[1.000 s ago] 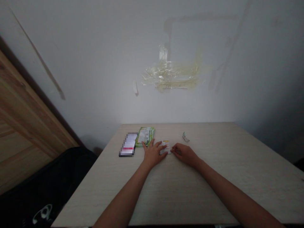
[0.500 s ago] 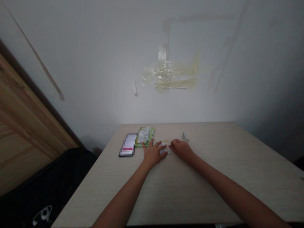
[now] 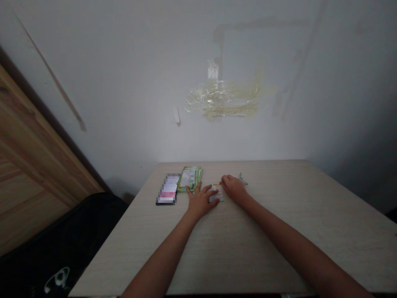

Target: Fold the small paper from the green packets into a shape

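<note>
My left hand (image 3: 200, 199) lies flat on the pale wooden table (image 3: 235, 248), fingers spread, its fingertips resting on a small white packet with an orange stripe (image 3: 216, 193). My right hand (image 3: 233, 188) is at the packet's far right corner with its fingers curled down in a pinch on the edge. A green and white packet (image 3: 190, 178) lies just beyond my left hand. A small torn scrap of wrapper (image 3: 242, 179) sits right behind my right hand.
A dark phone with a blurred screen (image 3: 168, 189) lies left of the green packet. A black bag (image 3: 58, 252) sits on the floor left of the table, beside a wooden panel (image 3: 27, 165). The white wall (image 3: 226, 97) carries old tape.
My right hand has slid from the packet's near right side up to its far corner, close to the torn scrap. The left hand has stayed flat in place.
</note>
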